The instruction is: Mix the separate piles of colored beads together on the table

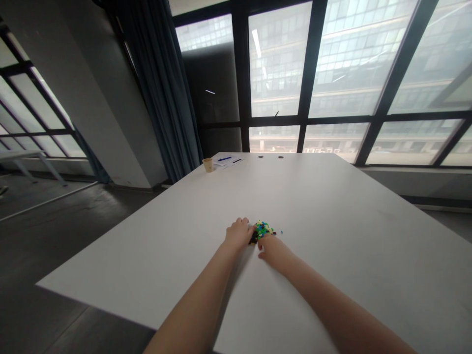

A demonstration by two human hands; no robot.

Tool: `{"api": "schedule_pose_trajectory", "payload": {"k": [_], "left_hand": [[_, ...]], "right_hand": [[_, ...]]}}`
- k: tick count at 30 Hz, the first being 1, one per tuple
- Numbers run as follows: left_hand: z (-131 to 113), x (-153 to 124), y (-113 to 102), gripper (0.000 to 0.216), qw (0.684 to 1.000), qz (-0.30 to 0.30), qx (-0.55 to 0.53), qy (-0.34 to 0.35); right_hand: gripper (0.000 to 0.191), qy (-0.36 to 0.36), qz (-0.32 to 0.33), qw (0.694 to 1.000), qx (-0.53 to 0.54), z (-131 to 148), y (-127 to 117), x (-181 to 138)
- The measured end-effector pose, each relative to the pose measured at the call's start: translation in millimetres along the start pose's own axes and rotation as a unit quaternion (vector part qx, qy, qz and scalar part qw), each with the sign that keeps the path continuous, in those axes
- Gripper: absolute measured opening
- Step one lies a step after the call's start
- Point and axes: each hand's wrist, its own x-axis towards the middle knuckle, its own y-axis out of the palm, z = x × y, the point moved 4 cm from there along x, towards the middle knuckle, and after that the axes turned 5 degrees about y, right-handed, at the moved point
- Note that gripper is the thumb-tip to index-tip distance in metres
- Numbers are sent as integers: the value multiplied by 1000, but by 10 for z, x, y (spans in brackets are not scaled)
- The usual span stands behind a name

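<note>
A small heap of tiny coloured pieces (264, 228), green, blue, yellow, white and dark, lies on the white table (309, 206). They look like little plastic bricks, too small to tell for sure. At the heap's left side rests my left hand (238, 233), palm down, fingers apart, the thumb side touching the pieces. My right hand (273, 250) is at the near right edge of the heap. Its fingers curve toward the pieces, with a gap between thumb and forefinger; nothing shows in it. One blue piece (281, 232) lies alone right of the heap.
Toward the far left of the table stands a tan paper cup (208, 165). Beside it are white papers (228, 162) with a blue pen (224, 159) and a dark pen (236, 161). Two dark round discs (280, 157) sit near the far edge. Windows and a curtain (158, 88) are beyond.
</note>
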Motion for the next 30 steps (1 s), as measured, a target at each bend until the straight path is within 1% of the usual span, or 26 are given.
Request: {"api": "schedule_pose_trajectory", "payload": {"k": [1,3,5,8,10,12,14,16,18,21,26,28,30], "left_hand": [[-20,-6,3,41,1000,4,-2,11],[-37,-8,-5,39,1000,0,-11,24],[-25,0,-21,36,999,-8,-24,27],[14,19,-22,35,998,-5,-44,37],[38,32,12,40,997,16,-56,55],[53,42,65,49,993,45,-72,78],[55,51,115,55,989,65,-94,97],[41,59,149,51,985,67,-117,108],[11,64,168,41,982,57,-135,121],[-36,66,181,28,977,39,-154,143],[-75,70,187,22,971,27,-179,158],[-96,77,165,23,967,18,-193,164],[-112,84,122,27,963,-4,-211,165]], "right_hand": [[15,-3,-10,1000,-4,17,17,15],[22,-9,-40,999,-16,8,1,41],[27,0,-72,997,-24,-75,-73,65],[22,51,-103,993,-20,-308,-222,91],[20,90,-107,990,-8,-473,-289,100],[38,112,-91,989,-9,-593,-297,107],[58,109,-69,991,-26,-643,-258,119],[64,83,-62,994,-33,-629,-208,136],[60,60,-66,996,-16,-584,-167,155],[46,50,-76,995,29,-519,-141,177],[21,32,-102,991,80,-448,-155,190],[15,19,-123,988,91,-425,-167,194],[15,-2,-149,982,117,-404,-185,199]]}}
